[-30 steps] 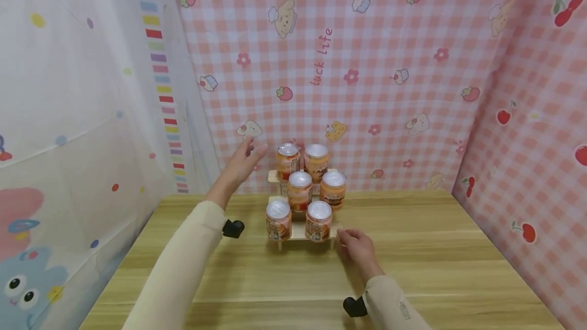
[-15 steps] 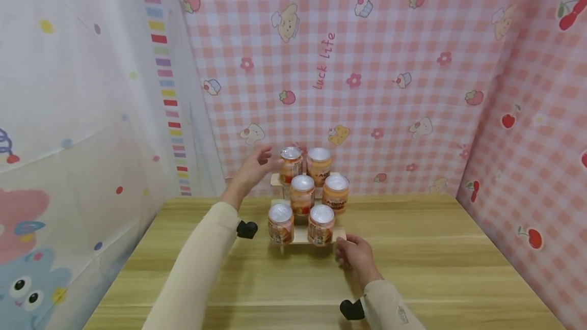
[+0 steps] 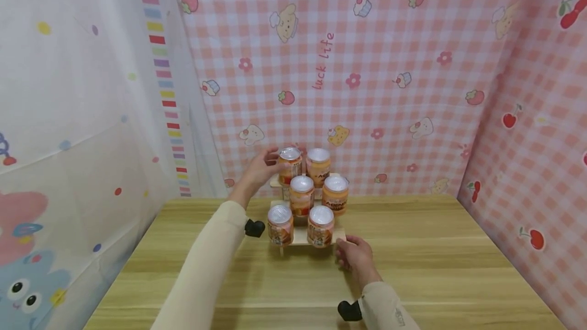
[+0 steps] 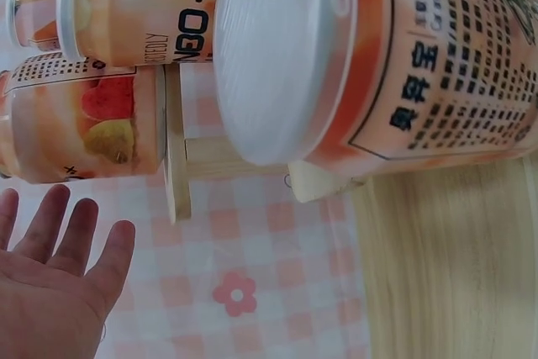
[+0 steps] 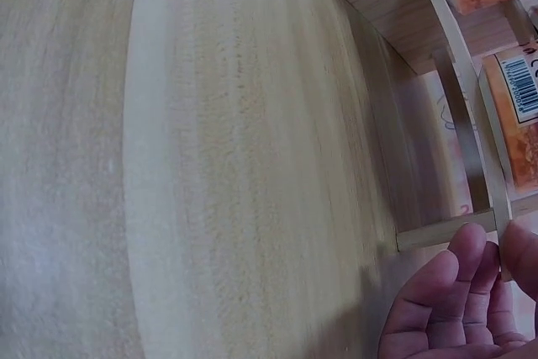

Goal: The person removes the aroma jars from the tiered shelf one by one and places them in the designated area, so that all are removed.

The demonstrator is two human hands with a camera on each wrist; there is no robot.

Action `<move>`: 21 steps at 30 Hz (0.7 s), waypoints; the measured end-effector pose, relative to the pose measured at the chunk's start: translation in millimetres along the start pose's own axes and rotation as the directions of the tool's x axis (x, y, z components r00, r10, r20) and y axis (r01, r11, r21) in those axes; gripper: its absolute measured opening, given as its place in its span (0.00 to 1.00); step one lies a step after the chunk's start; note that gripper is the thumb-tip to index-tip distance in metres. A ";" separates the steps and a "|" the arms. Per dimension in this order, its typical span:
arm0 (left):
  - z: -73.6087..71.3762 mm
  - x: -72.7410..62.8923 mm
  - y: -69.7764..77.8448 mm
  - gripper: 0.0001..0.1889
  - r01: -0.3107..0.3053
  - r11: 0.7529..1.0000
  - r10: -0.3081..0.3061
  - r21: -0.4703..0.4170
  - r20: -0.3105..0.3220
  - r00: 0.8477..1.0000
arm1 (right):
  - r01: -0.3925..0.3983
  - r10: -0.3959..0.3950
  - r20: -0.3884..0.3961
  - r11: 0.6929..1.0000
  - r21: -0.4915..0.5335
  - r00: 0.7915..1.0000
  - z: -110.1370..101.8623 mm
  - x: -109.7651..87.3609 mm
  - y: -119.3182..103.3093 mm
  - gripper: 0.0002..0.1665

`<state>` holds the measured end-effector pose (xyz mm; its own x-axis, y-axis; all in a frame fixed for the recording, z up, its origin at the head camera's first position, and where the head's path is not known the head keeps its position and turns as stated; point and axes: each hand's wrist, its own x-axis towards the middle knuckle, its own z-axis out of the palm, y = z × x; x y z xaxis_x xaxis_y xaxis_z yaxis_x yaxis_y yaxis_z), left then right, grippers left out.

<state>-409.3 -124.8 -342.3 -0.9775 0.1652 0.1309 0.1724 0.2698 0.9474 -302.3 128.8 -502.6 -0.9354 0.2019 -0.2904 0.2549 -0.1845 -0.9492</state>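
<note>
A three-step wooden rack [image 3: 300, 237] bears several orange cans with silvery tops, two on each step. My left hand [image 3: 258, 173] is at the top left can [image 3: 292, 171], thumb toward its front and fingers toward its far side. In the left wrist view, the fingers of the left hand [image 4: 63, 292] are spread and nearly straight beside that can [image 4: 109, 124]; the thumb is out of sight and contact cannot be made out. My right hand [image 3: 357, 254] pinches the right end of the lowest step, thumb on top and fingers beneath, as the right wrist view shows [image 5: 458, 300].
The rack stands on a wood-grain table [image 3: 412, 269] close to a pink checked cloth [image 3: 394, 101] hanging behind. Another checked cloth hangs at the right, and a white patterned curtain [image 3: 91, 131] at the left. A lower front can [image 3: 281, 228] stands near the left wrist's black mount.
My left hand has moved right, from beside the rack to the top left can. The right hand has closed its thumb and fingers on the rack's right end.
</note>
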 end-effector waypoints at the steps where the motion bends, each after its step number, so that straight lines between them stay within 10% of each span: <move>1: 0.5 0.7 -0.2 0.42 0.002 1.000 -0.003 -0.007 -0.002 1.000 | -0.002 0.002 -0.001 1.000 -0.002 1.000 0.3 -0.2 -0.3 0.23; 21: 13.3 12.6 -6.5 0.34 -0.048 0.996 0.047 -0.080 -0.010 0.999 | -0.007 0.007 -0.018 1.000 0.020 1.000 3.5 -0.3 -0.4 0.24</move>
<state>-421.1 -111.8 -350.8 -0.9695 0.1683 0.1784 0.2088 0.1844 0.9604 -303.1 125.5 -501.7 -0.9290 0.2179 -0.2991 0.2560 -0.2050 -0.9447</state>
